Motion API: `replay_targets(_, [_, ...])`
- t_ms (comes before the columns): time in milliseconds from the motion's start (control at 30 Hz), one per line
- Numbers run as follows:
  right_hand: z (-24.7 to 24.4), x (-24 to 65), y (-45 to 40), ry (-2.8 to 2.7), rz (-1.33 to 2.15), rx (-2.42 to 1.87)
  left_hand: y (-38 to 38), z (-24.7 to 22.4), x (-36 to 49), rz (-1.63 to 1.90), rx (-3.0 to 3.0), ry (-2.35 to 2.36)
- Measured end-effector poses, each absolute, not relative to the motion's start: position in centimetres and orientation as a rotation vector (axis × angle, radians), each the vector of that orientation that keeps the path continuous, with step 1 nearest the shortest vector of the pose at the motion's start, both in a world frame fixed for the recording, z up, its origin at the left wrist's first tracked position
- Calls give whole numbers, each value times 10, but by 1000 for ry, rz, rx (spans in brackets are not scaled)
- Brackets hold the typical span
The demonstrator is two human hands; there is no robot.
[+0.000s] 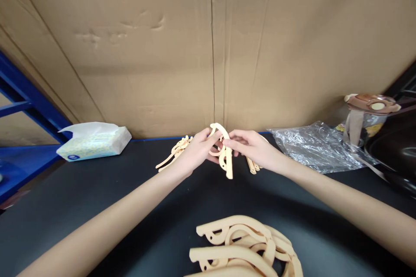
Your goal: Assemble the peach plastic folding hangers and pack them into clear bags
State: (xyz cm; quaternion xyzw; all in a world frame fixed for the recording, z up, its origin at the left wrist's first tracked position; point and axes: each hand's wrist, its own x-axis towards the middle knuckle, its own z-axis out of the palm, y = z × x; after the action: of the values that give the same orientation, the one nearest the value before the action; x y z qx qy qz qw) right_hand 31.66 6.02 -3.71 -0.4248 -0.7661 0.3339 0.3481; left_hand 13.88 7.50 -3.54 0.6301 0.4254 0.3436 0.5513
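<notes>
A cream curved plastic piece (229,162) with a rounded, holed bracket is held above the black table by both hands. My left hand (203,149) closes on its left side, thumb over the upper part. My right hand (248,145) pinches it from the right with thumb and fingers. Behind my left hand lie several thin cream pieces (175,152). More cream pieces (251,165) are partly hidden under my right hand. Nearest the camera, a pile of larger curved cream pieces (240,229) is cut off by the bottom edge.
A tissue pack (94,140) lies at the left beside a blue metal frame (35,108). Cardboard (146,52) stands behind the black table (156,216). Clear plastic wrap (312,147), a bottle with a brown lid (370,106) and a black glossy object (396,143) are at the right.
</notes>
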Motion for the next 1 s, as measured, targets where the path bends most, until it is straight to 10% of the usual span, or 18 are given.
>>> replay_targets(233, [-20, 334, 63, -1910, 708, -1128, 78, -29, 137, 973, 1726, 957])
replay_targets(533, [-27, 333, 58, -2437, -673, -1421, 66, -32, 140, 990, 2185, 1109])
replay_targets(1000, [-28, 352, 88, -1346, 1074, -1201, 108, -60, 154, 729, 2253, 1482])
